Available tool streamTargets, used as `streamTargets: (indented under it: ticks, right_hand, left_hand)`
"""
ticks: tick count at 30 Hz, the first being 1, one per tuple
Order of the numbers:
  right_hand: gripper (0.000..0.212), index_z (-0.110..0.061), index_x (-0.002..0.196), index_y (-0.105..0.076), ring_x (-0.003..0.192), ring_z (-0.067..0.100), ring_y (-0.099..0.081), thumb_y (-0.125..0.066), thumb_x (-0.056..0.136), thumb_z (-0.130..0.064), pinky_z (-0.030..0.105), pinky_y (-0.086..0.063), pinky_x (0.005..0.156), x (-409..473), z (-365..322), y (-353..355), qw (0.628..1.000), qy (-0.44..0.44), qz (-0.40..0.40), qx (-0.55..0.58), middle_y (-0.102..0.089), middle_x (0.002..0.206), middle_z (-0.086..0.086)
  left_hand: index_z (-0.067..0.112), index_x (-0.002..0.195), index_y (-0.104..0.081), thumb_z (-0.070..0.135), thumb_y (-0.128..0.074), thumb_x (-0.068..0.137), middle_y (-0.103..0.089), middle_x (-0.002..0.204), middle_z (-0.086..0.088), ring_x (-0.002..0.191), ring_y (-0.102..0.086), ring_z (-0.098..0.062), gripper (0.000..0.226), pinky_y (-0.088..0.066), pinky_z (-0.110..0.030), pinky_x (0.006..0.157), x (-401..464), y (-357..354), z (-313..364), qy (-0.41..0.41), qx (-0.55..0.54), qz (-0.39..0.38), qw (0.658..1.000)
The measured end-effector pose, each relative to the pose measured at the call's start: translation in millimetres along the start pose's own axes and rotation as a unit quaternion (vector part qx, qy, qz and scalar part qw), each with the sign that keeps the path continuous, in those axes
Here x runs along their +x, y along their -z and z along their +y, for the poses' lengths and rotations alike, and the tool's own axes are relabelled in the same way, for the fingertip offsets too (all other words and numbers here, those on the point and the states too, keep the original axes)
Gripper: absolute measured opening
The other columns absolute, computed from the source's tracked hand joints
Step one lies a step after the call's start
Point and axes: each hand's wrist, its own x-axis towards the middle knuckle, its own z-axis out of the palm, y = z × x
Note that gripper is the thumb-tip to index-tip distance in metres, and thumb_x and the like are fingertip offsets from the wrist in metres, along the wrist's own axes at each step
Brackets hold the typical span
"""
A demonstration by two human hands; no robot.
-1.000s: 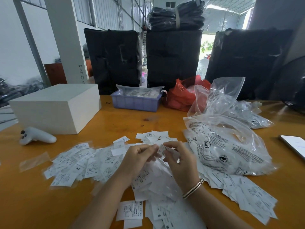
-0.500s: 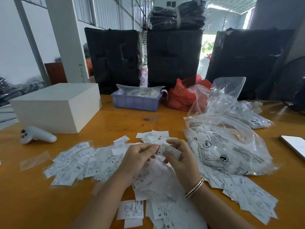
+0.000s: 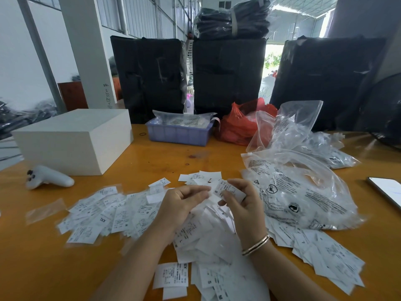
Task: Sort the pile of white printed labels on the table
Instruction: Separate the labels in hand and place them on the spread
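White printed labels (image 3: 112, 216) lie spread over the orange table (image 3: 43, 268), with heaps to the left, the right (image 3: 325, 255) and close to me (image 3: 208, 276). My right hand (image 3: 243, 205), with a bracelet on its wrist, pinches a small stack of labels (image 3: 225, 189) marked S above the pile. My left hand (image 3: 182, 203) hovers just left of that stack, its fingers curled, fingertips at the stack's left edge. Whether the left hand holds a label is unclear.
Clear plastic bags (image 3: 299, 190) lie heaped at the right. A white box (image 3: 71, 140) and a white controller (image 3: 47, 178) sit at the left. A blue tray (image 3: 180, 132) and a red bag (image 3: 238, 124) stand behind. A phone (image 3: 388, 190) lies at the right edge.
Both hands have lifted slightly off the pile. The stack in my right hand has tilted so that its printed S face shows, and my left fingers have drawn a little away from it.
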Motion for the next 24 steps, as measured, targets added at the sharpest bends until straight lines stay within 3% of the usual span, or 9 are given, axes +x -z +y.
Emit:
streamTargets:
  ticks: [9, 16, 19, 24]
  right_hand:
    - [0.026, -0.017, 0.091, -0.06, 0.061, 0.011, -0.067, -0.063, 0.083, 0.008, 0.016, -0.05, 0.055, -2.0, -2.0, -3.5, 0.998, -0.01, -0.035, 0.043, -0.064, 0.087, 0.008]
    - [0.024, -0.016, 0.092, -0.06, 0.06, 0.013, -0.067, -0.063, 0.083, 0.007, 0.017, -0.051, 0.056, -1.1, -3.3, -2.1, 0.998, -0.022, -0.029, 0.06, -0.065, 0.086, 0.004]
    - [0.026, -0.017, 0.093, -0.06, 0.061, 0.012, -0.067, -0.063, 0.083, 0.007, 0.017, -0.052, 0.057, -2.2, -3.8, -3.0, 0.998, -0.011, -0.042, 0.05, -0.063, 0.093, 0.011]
    - [0.031, -0.025, 0.095, -0.058, 0.062, 0.009, -0.068, -0.066, 0.083, 0.002, 0.019, -0.053, 0.057, -4.2, -1.0, -4.8, 0.998, -0.016, -0.063, -0.024, -0.063, 0.094, -0.005]
  left_hand:
    - [0.047, 0.075, -0.074, 0.026, -0.074, 0.078, -0.072, 0.089, 0.023, 0.088, -0.064, 0.008, 0.022, -0.046, -0.002, 0.068, 1.5, -0.3, -3.6, -0.022, 0.037, -0.003, 0.999]
    - [0.041, 0.08, -0.075, 0.038, -0.074, 0.065, -0.072, 0.09, 0.002, 0.079, -0.065, 0.001, 0.015, -0.046, -0.006, 0.065, 0.7, -1.3, -1.2, -0.032, 0.028, 0.006, 0.999]
    - [0.045, 0.078, -0.074, 0.041, -0.072, 0.065, -0.072, 0.089, 0.015, 0.083, -0.064, 0.006, 0.013, -0.045, -0.004, 0.065, 0.5, -1.3, -0.6, -0.039, 0.032, -0.004, 0.999]
    - [0.049, 0.077, -0.073, 0.046, -0.07, 0.062, -0.072, 0.09, 0.022, 0.088, -0.065, 0.005, 0.016, -0.046, -0.004, 0.069, 1.4, -2.0, -2.9, -0.048, 0.027, -0.013, 0.998]
